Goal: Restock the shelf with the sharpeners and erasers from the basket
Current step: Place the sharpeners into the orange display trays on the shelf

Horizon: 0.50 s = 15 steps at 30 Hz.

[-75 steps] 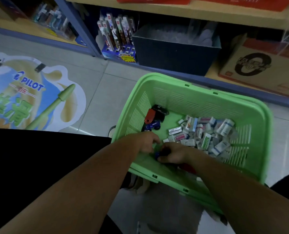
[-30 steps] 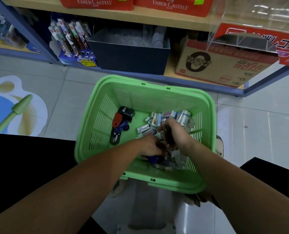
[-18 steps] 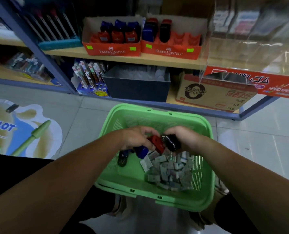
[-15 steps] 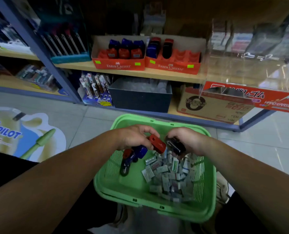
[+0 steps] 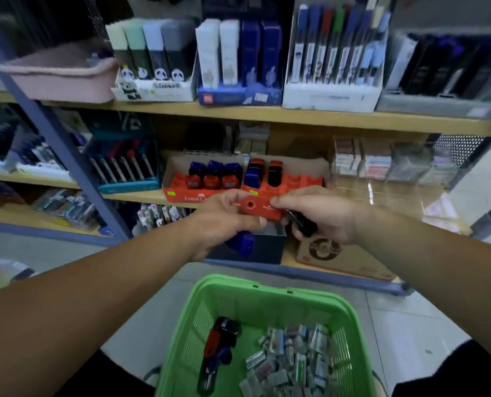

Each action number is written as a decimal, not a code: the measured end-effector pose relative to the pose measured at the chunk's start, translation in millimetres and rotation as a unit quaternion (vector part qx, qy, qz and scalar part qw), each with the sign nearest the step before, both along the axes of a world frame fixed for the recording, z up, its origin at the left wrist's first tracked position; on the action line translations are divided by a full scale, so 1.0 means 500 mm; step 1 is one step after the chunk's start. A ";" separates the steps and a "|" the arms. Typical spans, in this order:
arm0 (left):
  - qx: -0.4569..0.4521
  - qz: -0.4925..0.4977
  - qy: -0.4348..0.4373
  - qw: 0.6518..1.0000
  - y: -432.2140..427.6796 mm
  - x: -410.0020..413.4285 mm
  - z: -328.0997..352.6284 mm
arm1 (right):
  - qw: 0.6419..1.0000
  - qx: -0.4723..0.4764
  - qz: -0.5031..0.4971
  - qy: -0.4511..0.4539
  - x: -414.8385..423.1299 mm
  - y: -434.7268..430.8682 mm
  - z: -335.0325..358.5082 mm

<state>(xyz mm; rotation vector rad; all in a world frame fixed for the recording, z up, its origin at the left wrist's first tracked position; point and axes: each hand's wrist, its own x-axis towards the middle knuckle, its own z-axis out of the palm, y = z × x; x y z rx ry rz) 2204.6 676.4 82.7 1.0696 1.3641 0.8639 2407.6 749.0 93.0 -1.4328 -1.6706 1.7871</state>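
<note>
My left hand (image 5: 224,222) and my right hand (image 5: 321,213) both pinch a red sharpener (image 5: 260,208), held in the air before the shelf. A blue sharpener (image 5: 243,243) sits in my left palm, and my right hand grips a black sharpener (image 5: 303,224). Just behind them stand two red display trays (image 5: 296,183) with several blue, red and black sharpeners. The green basket (image 5: 267,299) lies below on the floor, holding a few sharpeners (image 5: 220,339) at its left and a heap of wrapped erasers (image 5: 293,359) at its right.
A clear case of erasers (image 5: 382,164) stands to the right of the red trays. Pen boxes fill the upper shelf (image 5: 267,117). A dark bin (image 5: 270,247) and a cardboard box (image 5: 336,259) occupy the bottom shelf. A blue upright (image 5: 66,156) rises at the left.
Both hands have risen out of the basket with the sharpeners and now reach the middle shelf. The red sharpener is now pinched by both hands.
</note>
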 end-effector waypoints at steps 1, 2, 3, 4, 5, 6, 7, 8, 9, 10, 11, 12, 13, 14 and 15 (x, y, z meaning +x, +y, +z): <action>-0.006 0.006 -0.007 1.000 0.007 0.005 -0.003 | 1.000 0.007 -0.008 0.015 -0.005 0.004 0.001; -0.011 0.017 -0.019 1.000 0.013 0.011 -0.008 | 0.999 0.015 -0.012 0.025 -0.013 0.006 0.000; -0.016 0.037 -0.040 0.998 0.021 0.018 -0.015 | 0.999 0.025 -0.017 0.031 -0.025 0.006 -0.002; -0.023 0.061 -0.065 0.996 0.028 0.024 -0.020 | 0.998 0.037 -0.029 0.035 -0.038 0.006 -0.005; -0.029 0.080 -0.083 0.993 0.037 0.030 -0.025 | 0.997 0.048 -0.052 0.039 -0.050 0.009 -0.008; -0.033 0.088 -0.087 0.992 0.044 0.034 -0.030 | 0.994 0.060 -0.078 0.040 -0.062 0.011 -0.011; -0.039 0.083 -0.081 0.992 0.051 0.036 -0.033 | 0.991 0.069 -0.104 0.041 -0.074 0.016 -0.016; -0.049 0.070 -0.068 0.994 0.055 0.039 -0.034 | 0.988 0.070 -0.129 0.046 -0.084 0.020 -0.021; -0.054 0.052 -0.050 0.996 0.060 0.041 -0.037 | 0.985 0.063 -0.152 0.057 -0.093 0.025 -0.025; -0.053 0.037 -0.034 0.997 0.063 0.044 -0.038 | 0.981 0.052 -0.170 0.075 -0.103 0.026 -0.026; -0.047 0.032 -0.016 0.998 0.070 0.047 -0.042 | 0.979 0.041 -0.180 0.091 -0.112 0.027 -0.027; -0.038 0.036 -0.005 0.999 0.075 0.050 -0.044 | 0.977 0.034 -0.183 0.102 -0.120 0.028 -0.027; -0.030 0.047 0.002 0.998 0.082 0.051 -0.049 | 0.976 0.027 -0.186 0.108 -0.128 0.029 -0.028; -0.024 0.058 0.002 0.998 0.088 0.053 -0.050 | 0.974 0.019 -0.194 0.115 -0.132 0.031 -0.030; -0.019 0.065 0.002 0.998 0.094 0.051 -0.052 | 0.971 0.010 -0.207 0.121 -0.135 0.035 -0.032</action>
